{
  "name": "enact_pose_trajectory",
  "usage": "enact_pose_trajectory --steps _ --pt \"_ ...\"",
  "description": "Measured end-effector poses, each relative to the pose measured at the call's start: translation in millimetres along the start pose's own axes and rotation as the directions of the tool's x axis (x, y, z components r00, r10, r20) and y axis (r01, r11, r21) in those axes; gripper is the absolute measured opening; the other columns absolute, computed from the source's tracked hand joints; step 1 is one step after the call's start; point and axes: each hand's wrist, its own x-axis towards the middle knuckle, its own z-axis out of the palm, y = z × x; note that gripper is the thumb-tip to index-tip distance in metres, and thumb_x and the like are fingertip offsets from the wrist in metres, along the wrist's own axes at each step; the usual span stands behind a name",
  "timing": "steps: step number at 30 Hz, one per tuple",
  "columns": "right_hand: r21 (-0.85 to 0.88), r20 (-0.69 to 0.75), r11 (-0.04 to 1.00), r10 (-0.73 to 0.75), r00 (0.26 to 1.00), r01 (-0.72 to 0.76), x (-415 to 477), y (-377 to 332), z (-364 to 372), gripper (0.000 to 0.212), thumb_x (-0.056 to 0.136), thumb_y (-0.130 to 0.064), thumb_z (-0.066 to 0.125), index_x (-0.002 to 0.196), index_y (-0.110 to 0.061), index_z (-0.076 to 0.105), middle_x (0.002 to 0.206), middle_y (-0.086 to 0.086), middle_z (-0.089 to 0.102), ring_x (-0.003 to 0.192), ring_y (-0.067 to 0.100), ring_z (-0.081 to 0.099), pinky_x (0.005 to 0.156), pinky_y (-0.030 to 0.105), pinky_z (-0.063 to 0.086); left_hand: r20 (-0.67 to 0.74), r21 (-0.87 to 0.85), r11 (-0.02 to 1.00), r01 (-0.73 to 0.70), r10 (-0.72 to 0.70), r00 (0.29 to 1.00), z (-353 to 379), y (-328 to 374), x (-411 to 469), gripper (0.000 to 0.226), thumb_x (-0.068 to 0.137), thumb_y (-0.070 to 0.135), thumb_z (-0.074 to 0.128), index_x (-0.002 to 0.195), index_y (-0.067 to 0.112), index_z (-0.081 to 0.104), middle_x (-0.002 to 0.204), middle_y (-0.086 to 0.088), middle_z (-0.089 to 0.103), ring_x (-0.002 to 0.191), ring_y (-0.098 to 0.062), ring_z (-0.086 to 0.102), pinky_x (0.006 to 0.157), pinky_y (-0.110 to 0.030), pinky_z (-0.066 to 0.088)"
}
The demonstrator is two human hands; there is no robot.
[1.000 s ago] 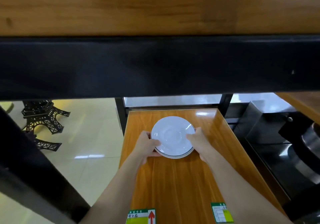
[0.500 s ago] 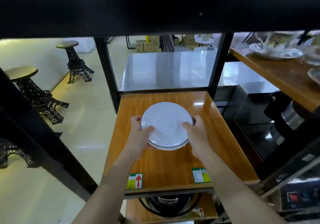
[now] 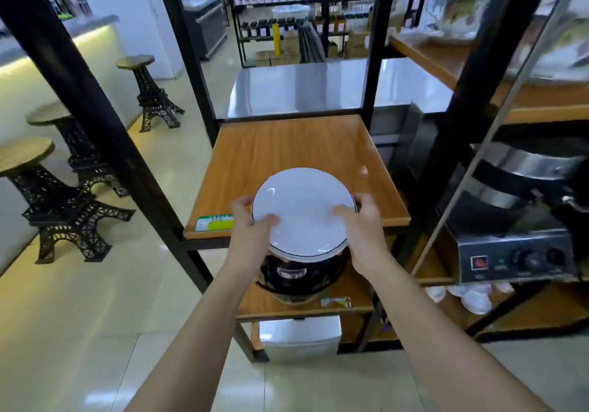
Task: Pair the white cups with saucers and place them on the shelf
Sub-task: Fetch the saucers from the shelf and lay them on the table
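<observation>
Left hand (image 3: 251,226) and right hand (image 3: 360,223) clamped on opposite rims of round glossy white saucers (image 3: 302,214), dark-edged, stacked, above front edge of wooden shelf (image 3: 287,150)

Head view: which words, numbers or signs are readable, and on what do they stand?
None can be read.
Green and yellow label on the wooden shelf edge: print too blurred.
Label on the lower shelf: blurred.
Appliance front panel: markings too small.

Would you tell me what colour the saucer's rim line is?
A thin dark, seemingly black, line edges the round white saucer, shown in the head view.
</observation>
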Motion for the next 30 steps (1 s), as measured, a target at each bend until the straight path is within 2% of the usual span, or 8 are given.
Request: enact_pose_trajectory --steps 5,9,14,17,19,22,27,30 --pt "-0.024 -0.1 0.999 -0.046 0.994 0.044 -57.4 -0.6 -36.3 0.018 0.087 -0.007 0.053 0.103 -0.014 0.047 0.085 -0.007 0.05 0.077 0.006 0.048 0.06 0.021 0.038 0.1 -0.006 1.0 -0.008 0.008 0.995 12.4 -0.7 -47.4 0.04 0.087 0.001 0.051 0.117 0.022 0.033 0.116 -0.009 0.051 0.106 -0.032 0.053 0.068 -0.035 0.045" --pt "-0.026 -0.262 0.997 -0.074 0.962 0.069 -106.9 0.9 -71.6 0.022 0.087 -0.01 0.054 0.106 -0.018 0.047 0.089 -0.008 0.051 0.09 0.015 0.051 0.063 0.021 0.039 0.262 0.017 0.999 -0.029 0.023 0.965 31.8 -0.9 -88.6 0.039 0.088 0.002 0.05 0.115 0.023 0.032 0.118 -0.009 0.05 0.106 -0.032 0.052 0.077 -0.042 0.045" --pt "0.025 -0.477 0.997 -0.052 0.878 0.073 -177.5 7.9 -113.8 0.023 0.086 -0.008 0.054 0.108 -0.011 0.049 0.088 -0.005 0.051 0.094 0.021 0.052 0.062 0.024 0.041 0.444 0.017 0.999 -0.029 0.019 0.896 58.7 -3.0 -145.7 0.036 0.086 -0.002 0.05 0.101 0.028 0.039 0.107 0.002 0.05 0.11 -0.032 0.052 0.092 -0.054 0.049" --pt "0.009 -0.602 0.997 -0.052 0.797 0.072 -228.4 12.4 -152.9 0.019 0.086 -0.005 0.055 0.103 -0.012 0.049 0.087 -0.006 0.051 0.084 0.017 0.052 0.053 0.014 0.041 0.53 0.092 0.995 -0.042 -0.013 0.848 82.4 -10.9 -196.3 0.036 0.087 0.003 0.051 0.111 0.022 0.034 0.11 -0.003 0.049 0.103 -0.028 0.055 0.079 -0.046 0.053" --pt "0.007 -0.68 0.997 -0.05 0.732 0.074 -266.1 16.4 -182.6 0.016 0.086 -0.003 0.054 0.096 -0.013 0.048 0.094 -0.003 0.051 0.081 0.017 0.051 0.049 0.01 0.04 0.612 0.139 0.987 -0.079 -0.023 0.79 102.2 -13.6 -234.5 0.036 0.089 0.006 0.051 0.115 0.021 0.033 0.113 -0.005 0.048 0.099 -0.023 0.055 0.075 -0.039 0.053" --pt "0.062 -0.772 0.993 -0.014 0.635 0.097 -324.3 23.1 -228.4 0.016 0.085 -0.002 0.052 0.098 -0.011 0.049 0.085 -0.003 0.053 0.077 0.016 0.052 0.057 0.021 0.041 0.721 0.161 0.975 -0.15 -0.012 0.693 139.8 -19.7 -289.7 0.04 0.088 0.002 0.051 0.121 0.015 0.034 0.117 -0.004 0.045 0.108 -0.022 0.049 0.074 -0.026 0.049" --pt "0.123 -0.884 0.983 0.048 0.465 0.133 -414.9 37.3 -311.2 0.012 0.081 -0.009 0.054 0.089 -0.018 0.051 0.086 -0.003 0.055 0.078 0.017 0.053 0.066 0.03 0.042 0.855 0.171 0.973 -0.153 -0.07 0.513 203.1 -40.7 -388.6 0.04 0.083 0.005 0.055 0.114 0.02 0.034 0.116 -0.005 0.048 0.1 -0.022 0.05 0.067 -0.03 0.046" --pt "0.12 -0.923 0.983 0.059 0.379 0.139 -467.6 47.2 -361.2 0.012 0.084 -0.006 0.053 0.095 -0.01 0.049 0.083 -0.003 0.051 0.073 0.014 0.05 0.063 0.026 0.039 0.91 0.161 0.973 -0.163 -0.082 0.406 241.4 -55.9 -451.0 0.049 0.067 0.015 0.058 0.11 0.018 0.036 0.109 -0.002 0.051 0.103 -0.023 0.051 0.08 -0.035 0.047"
